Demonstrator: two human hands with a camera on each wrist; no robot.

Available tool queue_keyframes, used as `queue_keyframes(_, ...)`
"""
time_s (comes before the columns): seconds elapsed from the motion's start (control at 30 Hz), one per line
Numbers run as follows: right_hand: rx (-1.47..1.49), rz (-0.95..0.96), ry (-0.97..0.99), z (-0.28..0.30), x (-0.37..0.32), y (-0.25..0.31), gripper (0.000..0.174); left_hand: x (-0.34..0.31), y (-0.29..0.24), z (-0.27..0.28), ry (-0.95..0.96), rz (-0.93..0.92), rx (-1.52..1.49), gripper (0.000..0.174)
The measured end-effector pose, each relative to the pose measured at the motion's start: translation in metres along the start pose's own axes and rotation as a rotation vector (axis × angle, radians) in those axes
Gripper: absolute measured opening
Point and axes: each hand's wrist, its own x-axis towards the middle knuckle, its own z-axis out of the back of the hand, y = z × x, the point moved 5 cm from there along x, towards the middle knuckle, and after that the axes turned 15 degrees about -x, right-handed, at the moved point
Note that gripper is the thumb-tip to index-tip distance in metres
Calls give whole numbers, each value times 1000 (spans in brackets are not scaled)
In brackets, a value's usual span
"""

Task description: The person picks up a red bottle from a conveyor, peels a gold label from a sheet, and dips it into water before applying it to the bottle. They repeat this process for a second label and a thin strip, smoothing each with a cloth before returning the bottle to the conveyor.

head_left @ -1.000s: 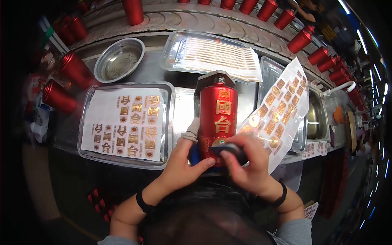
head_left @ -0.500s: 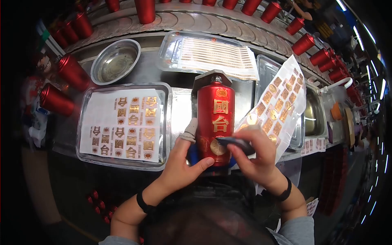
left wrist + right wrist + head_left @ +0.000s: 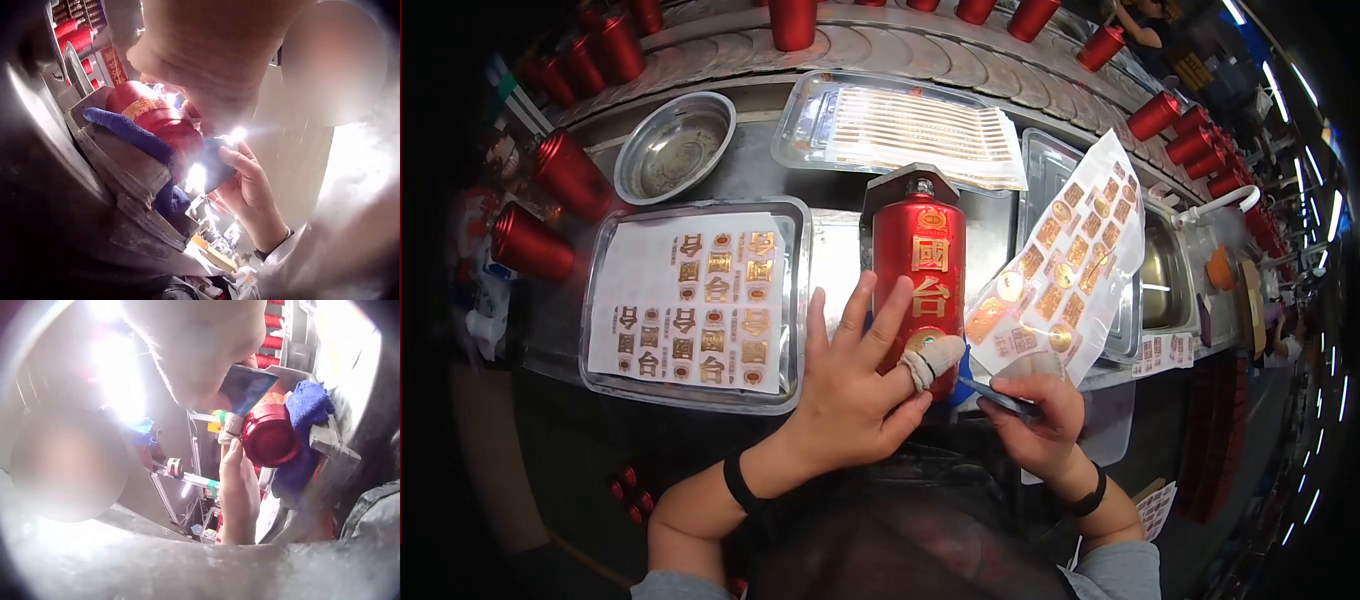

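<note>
A red bottle (image 3: 903, 235) with raised gold characters lies on its back in a metal cradle (image 3: 887, 188) padded with blue cloth (image 3: 307, 403). My left hand (image 3: 850, 385) is over its lower part, fingers spread. The cloth-wrapped index finger (image 3: 940, 356) presses by the round gold label (image 3: 919, 341), which it partly covers. In my right hand (image 3: 1048, 418), thumb and fingers pinch a flat dark scraper (image 3: 250, 389), held beside the bottle's lower right side. The right wrist view shows the bottle's round red base (image 3: 270, 439) close to the scraper.
A tray (image 3: 802, 290) with a gold sticker sheet (image 3: 625, 270) stands left; another sticker sheet (image 3: 1090, 262) slants across the right. Behind are a metal bowl (image 3: 718, 150), a tray of gold strips (image 3: 925, 135), and a conveyor (image 3: 880, 48) carrying red bottles. A sink (image 3: 1165, 285) is at far right.
My left hand has moved from the bottle's left side onto its lower front, fingers spreading. The right hand has drawn the scraper off the round label to the right. Bottles on the conveyor have shifted right.
</note>
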Motion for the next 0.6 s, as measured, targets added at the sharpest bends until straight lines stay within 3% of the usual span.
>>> queue_keyframes(0.23, -43, -83, -165, 0, -1, -1, 24, -39, 6, -15, -19, 42, 16, 47)
queue_keyframes(0.33, -10, 139, -67, -11, 13, 10, 31, -54, 11, -13, -16, 94, 16, 51)
queue_keyframes(0.37, -132, 305, -118, -14, 8, 17, 36, -59, 10, -13, -14, 117, -3, 51)
queue_keyframes(0.43, -95, 412, -37, -19, -1, 28, 37, -66, 11, -14, -10, 164, -42, 51)
queue_keyframes(0.47, -77, 402, 37, -16, -2, 32, 39, -69, 11, -13, -27, 150, -50, 53)
queue_keyframes(0.57, -179, 329, -48, -7, 13, 43, 42, -71, 11, -9, -92, 170, -129, 54)
queue_keyframes(0.6, -309, 434, -126, -8, 24, 51, 36, -70, 11, -10, -106, 173, -156, 56)
